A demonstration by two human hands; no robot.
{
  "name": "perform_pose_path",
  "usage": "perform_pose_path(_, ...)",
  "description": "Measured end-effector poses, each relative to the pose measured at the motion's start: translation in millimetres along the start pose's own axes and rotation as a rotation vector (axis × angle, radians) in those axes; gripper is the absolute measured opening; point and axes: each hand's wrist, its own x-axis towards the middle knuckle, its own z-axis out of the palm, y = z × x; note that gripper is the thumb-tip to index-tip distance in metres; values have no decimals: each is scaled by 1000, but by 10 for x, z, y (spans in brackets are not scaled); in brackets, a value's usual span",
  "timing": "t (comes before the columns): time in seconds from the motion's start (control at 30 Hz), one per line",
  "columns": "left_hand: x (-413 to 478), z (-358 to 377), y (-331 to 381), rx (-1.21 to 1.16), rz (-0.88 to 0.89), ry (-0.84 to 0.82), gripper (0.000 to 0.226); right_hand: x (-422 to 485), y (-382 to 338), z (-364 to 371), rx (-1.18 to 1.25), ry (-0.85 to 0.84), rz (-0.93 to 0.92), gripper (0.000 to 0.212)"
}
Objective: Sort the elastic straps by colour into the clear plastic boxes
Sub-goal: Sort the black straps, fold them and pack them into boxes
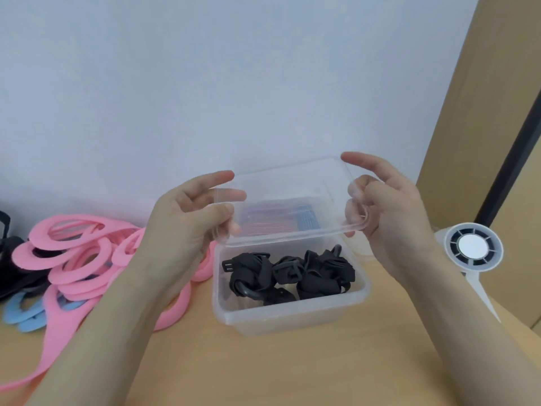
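Note:
A clear plastic box (292, 316) stands on the wooden table and holds several black elastic straps (288, 273). Just above it I hold a clear plastic lid (292, 197), tilted, between both hands. My left hand (190, 218) pinches the lid's left edge with thumb and fingers. My right hand (383, 206) pinches its right edge, index finger raised. To the left lies a heap of pink straps (85, 259) with blue straps (22, 313) under it and black straps (11, 268) at the far left edge.
A white round device on a stand (472, 249) sits right of the box. A pale wall rises behind the table, and a wooden panel (474, 112) stands at the right. Something red and blue shows blurred through the lid.

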Motion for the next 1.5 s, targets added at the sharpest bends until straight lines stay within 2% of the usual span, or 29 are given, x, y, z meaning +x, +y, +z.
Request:
perform_pose_path(0.07, 5, -12, 6, 47, -12, 12, 32, 16, 16, -11, -157, 39, 47, 39)
perform_pose_path(0.17, 3, -35, 6, 121, -15, 64, 21, 41, 35, -27, -224, 22, 173, 17)
perform_pose_path(0.27, 2, -46, 8, 204, -24, 130, 19, 44, 40, -69, -273, -83, 255, 28)
perform_pose_path(0.33, 1, -51, 16, 270, -54, 134, 30, 34, 32, -83, -364, -163, 280, 36)
perform_pose_path(0.43, 10, -55, 12, 380, -150, 71, 43, 32, 8, -94, -444, -188, 275, 34)
perform_pose_path(0.6, 21, -99, 22, 452, -217, -8, 33, 45, 4, -127, -459, -181, 268, 24)
perform_pose_path(0.7, 31, -132, 28, 460, -222, -38, 18, 44, 24, -135, -487, -201, 271, 16)
perform_pose_path(0.8, 52, -147, -15, 523, -202, -21, 6, 45, 55, -122, -571, -218, 266, 14)
perform_pose_path(1.07, 53, -166, -140, 744, -96, -36, 20, 61, 136, -138, -746, -239, 236, 22)
perform_pose_path(1.2, 49, -177, -158, 817, -35, -58, 19, 51, 169, -134, -825, -245, 167, 22)
perform_pose_path(1.33, 47, -184, -178, 887, 31, -68, 17, 3, 209, -131, -844, -264, 91, 28)
perform_pose_path(1.5, 37, -182, -201, 891, 38, -92, 17, -22, 275, -167, -814, -265, 80, 30)
